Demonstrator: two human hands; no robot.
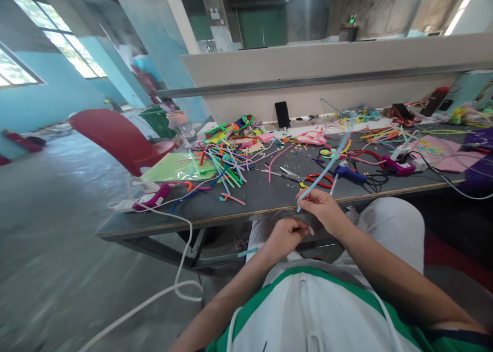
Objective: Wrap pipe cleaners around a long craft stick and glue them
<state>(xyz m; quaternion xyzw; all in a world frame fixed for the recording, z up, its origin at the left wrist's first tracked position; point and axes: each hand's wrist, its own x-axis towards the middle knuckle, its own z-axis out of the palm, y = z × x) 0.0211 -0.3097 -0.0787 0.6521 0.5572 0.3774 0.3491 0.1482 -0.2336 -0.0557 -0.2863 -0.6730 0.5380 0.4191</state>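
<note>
A long light blue pipe cleaner (325, 170) is pinched near its lower end by my right hand (316, 204), just in front of the table's edge. It slants up and to the right over the tabletop. My left hand (288, 234) is lower and to the left, over my lap, its fingers closed; a small pale bit shows by its fingertips, too small to name. Beyond my right hand lie red-handled scissors (295, 175), red-handled pliers (319, 180) and a blue glue gun (350, 174).
Many coloured pipe cleaners (227, 164) lie piled on the dark table (254, 198). A black phone (282, 114) leans at the back. White cables run off the table's left side, near a red chair (115, 136).
</note>
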